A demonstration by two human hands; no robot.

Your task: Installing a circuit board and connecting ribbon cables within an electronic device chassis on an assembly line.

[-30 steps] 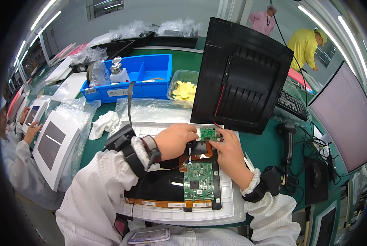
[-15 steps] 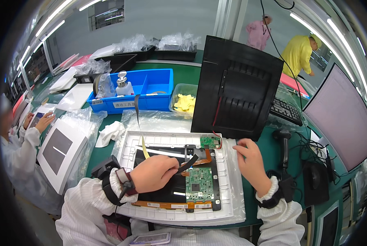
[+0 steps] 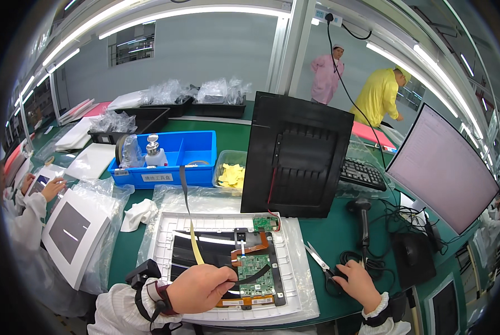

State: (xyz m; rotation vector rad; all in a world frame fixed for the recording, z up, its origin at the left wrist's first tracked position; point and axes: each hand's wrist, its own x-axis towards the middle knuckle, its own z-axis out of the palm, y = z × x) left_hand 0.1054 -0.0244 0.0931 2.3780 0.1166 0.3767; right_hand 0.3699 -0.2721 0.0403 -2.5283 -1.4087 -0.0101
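Tape [image 3: 255, 275], pinched by the left grip [image 3: 200, 288], extends over a circuit board [image 3: 253, 264]; scissors [image 3: 323, 267] touch the right grip [image 3: 359, 286], its closure unclear.

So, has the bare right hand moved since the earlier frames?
Yes: against the white plastic frame, the right hand went right and down the picture, from the small green circuit board to the black-handled scissors.
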